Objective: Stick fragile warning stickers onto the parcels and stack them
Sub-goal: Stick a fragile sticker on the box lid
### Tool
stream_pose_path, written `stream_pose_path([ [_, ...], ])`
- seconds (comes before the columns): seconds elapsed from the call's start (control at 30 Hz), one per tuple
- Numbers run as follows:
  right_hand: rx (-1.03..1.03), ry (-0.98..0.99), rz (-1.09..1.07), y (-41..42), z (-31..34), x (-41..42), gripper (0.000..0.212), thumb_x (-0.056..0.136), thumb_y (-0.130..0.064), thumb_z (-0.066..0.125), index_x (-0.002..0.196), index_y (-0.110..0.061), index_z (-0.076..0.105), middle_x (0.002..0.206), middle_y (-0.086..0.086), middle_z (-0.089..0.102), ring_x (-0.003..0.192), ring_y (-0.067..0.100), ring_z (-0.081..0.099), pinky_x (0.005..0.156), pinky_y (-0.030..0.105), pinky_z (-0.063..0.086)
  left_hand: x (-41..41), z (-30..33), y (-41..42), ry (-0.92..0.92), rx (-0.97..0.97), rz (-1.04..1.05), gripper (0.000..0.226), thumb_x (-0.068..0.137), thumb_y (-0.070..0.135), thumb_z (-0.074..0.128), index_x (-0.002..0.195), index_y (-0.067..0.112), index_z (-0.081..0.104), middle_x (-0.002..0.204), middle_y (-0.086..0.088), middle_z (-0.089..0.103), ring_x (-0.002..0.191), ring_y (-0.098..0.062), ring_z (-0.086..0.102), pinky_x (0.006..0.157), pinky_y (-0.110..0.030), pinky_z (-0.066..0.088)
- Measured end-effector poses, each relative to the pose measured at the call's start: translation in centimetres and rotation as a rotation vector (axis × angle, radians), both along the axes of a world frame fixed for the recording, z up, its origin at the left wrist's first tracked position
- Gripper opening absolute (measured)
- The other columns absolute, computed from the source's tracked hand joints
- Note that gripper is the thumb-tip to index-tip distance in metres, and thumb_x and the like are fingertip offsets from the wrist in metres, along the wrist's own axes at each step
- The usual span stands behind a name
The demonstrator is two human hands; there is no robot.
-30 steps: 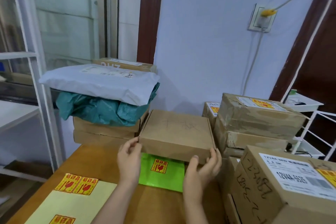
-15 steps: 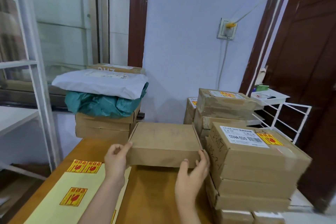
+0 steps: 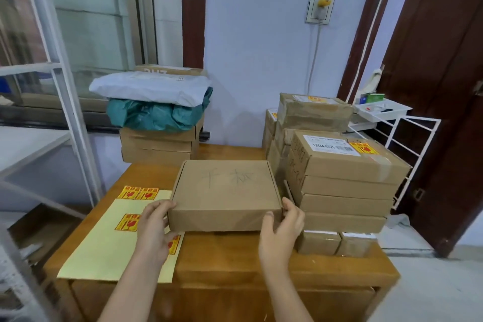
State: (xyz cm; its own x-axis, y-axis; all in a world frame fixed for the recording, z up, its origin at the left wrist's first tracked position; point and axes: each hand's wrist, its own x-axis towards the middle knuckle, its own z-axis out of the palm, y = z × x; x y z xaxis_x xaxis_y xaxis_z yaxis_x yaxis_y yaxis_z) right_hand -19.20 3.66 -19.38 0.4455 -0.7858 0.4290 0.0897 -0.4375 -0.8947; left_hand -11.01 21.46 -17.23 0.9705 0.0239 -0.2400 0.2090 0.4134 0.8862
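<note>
A flat brown cardboard box (image 3: 224,188) with pencil writing on its lid lies in the middle of the wooden table (image 3: 230,266). My left hand (image 3: 154,227) grips its near left corner and my right hand (image 3: 281,227) grips its near right corner. A pale yellow backing sheet (image 3: 104,248) with red-and-yellow fragile stickers (image 3: 126,222) lies on the table to the left, partly under my left hand. On the right stands a stack of stickered brown parcels (image 3: 345,185), its top box bearing a fragile sticker (image 3: 363,148).
A pile at the back left holds brown boxes (image 3: 156,142), a teal bag (image 3: 154,115) and a white mailer (image 3: 149,87). A white wire rack (image 3: 407,133) and a dark door (image 3: 444,86) stand at the right; a white shelf frame (image 3: 65,91) at the left.
The flat box has come toward me in both hands and now sits lower on the table. The green stickered parcel seen under it a second ago is out of sight.
</note>
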Motion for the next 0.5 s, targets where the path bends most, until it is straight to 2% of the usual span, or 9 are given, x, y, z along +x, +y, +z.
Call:
stream_pose_path([
  [0.07, 0.012, 0.038, 0.003, -0.1, -0.4, -0.2, 0.038, 0.089, -0.005, 0.056, 0.126, -0.007, 0.050, 0.115, -0.005, 0.037, 0.118, 0.017, 0.038, 0.100, 0.031, 0.033, -0.5, -0.6, 0.2, 0.018, 0.010, 0.000, 0.012, 0.089, 0.012, 0.061, 0.086, 0.021, 0.055, 0.105, -0.007, 0.058, 0.111, -0.030, 0.051, 0.081, -0.043, 0.050],
  [0.17, 0.035, 0.092, -0.031, -0.3, -1.2, -0.5, 0.038, 0.088, -0.006, 0.056, 0.125, -0.008, 0.051, 0.113, -0.003, 0.038, 0.112, 0.013, 0.036, 0.101, 0.035, 0.034, -1.1, -1.2, 0.3, 0.022, 0.044, -0.004, 0.009, 0.088, 0.013, 0.061, 0.087, 0.020, 0.056, 0.111, -0.009, 0.058, 0.115, -0.031, 0.051, 0.093, -0.048, 0.047],
  [0.27, 0.033, 0.121, -0.092, -0.5, -2.2, -1.0, 0.036, 0.087, -0.007, 0.057, 0.123, -0.010, 0.053, 0.110, -0.003, 0.037, 0.108, 0.009, 0.031, 0.099, 0.037, 0.032, -1.8, -1.5, 0.2, -0.022, 0.140, -0.027, 0.009, 0.091, 0.016, 0.060, 0.099, 0.017, 0.058, 0.103, 0.000, 0.057, 0.109, -0.026, 0.049, 0.085, -0.042, 0.047],
  [0.37, 0.019, 0.149, -0.123, -0.8, -3.1, -1.3, 0.033, 0.088, -0.008, 0.057, 0.121, -0.009, 0.056, 0.110, -0.003, 0.036, 0.106, 0.008, 0.028, 0.098, 0.039, 0.034, -2.3, -2.1, 0.0, -0.152, 0.435, -0.057, 0.015, 0.093, 0.023, 0.058, 0.107, 0.017, 0.059, 0.103, 0.000, 0.058, 0.106, -0.025, 0.052, 0.079, -0.038, 0.049],
  [0.43, -0.036, 0.176, -0.132, -0.8, -3.6, -1.4, 0.030, 0.087, -0.005, 0.057, 0.117, -0.009, 0.059, 0.111, -0.002, 0.038, 0.104, 0.007, 0.027, 0.095, 0.039, 0.036, -2.4, -2.4, -0.2, -0.240, 0.669, -0.066, 0.020, 0.094, 0.024, 0.057, 0.112, 0.017, 0.058, 0.106, -0.002, 0.058, 0.101, -0.022, 0.052, 0.082, -0.037, 0.048],
  [0.5, -0.126, 0.207, -0.147, -0.7, -3.9, -1.5, 0.026, 0.084, -0.002, 0.060, 0.109, -0.010, 0.064, 0.113, 0.002, 0.046, 0.103, 0.011, 0.030, 0.091, 0.043, 0.040, -2.4, -2.6, -0.5, -0.286, 0.781, -0.062, 0.029, 0.094, 0.022, 0.057, 0.121, 0.012, 0.056, 0.109, -0.005, 0.058, 0.098, -0.020, 0.051, 0.086, -0.038, 0.047],
])
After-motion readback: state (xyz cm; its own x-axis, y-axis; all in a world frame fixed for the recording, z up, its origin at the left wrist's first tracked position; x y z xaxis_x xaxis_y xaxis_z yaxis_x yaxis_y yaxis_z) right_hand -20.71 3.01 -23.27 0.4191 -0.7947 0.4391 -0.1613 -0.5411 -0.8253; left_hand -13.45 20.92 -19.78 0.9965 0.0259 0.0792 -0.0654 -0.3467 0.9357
